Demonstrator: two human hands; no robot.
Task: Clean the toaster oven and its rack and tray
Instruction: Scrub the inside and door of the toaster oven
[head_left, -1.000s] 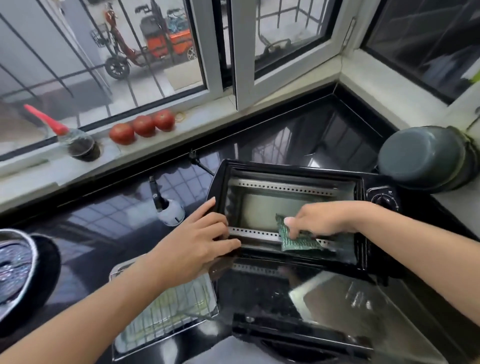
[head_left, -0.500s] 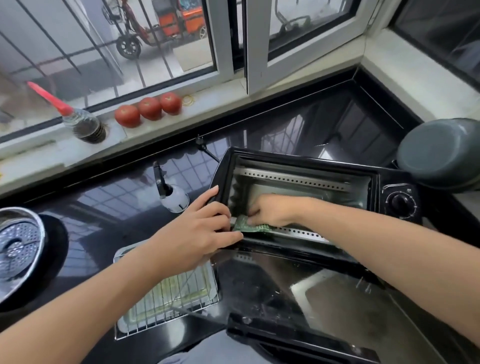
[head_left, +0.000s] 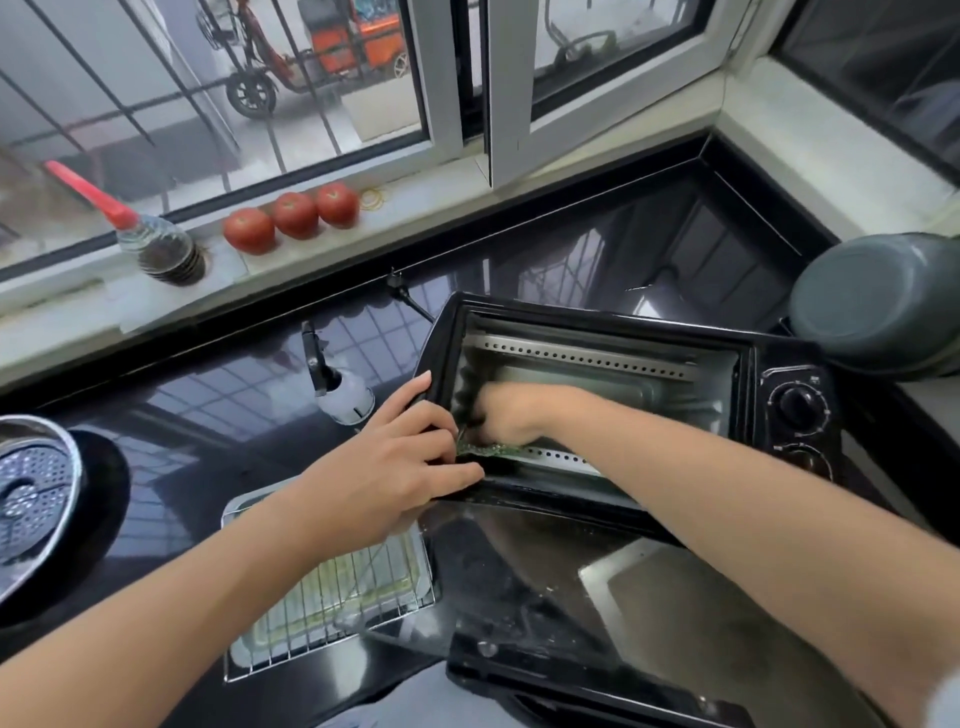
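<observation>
Black toaster oven (head_left: 675, 358), door down: left hand (head_left: 395, 467) grips its left frame edge; right hand (head_left: 511, 415) inside w/ fingers curled on green scouring pad (head_left: 488, 450).

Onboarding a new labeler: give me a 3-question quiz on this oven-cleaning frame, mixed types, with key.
1. True or false: the toaster oven door is shut.
2. Which hand is inside the oven with the green scouring pad? A) left hand B) right hand C) neither
3. Fill in: the wire rack lies on the ____, out on the counter left of the door.

Key
1. False: it is folded down open.
2. B; the left hand grips the oven's front left frame.
3. tray
</observation>
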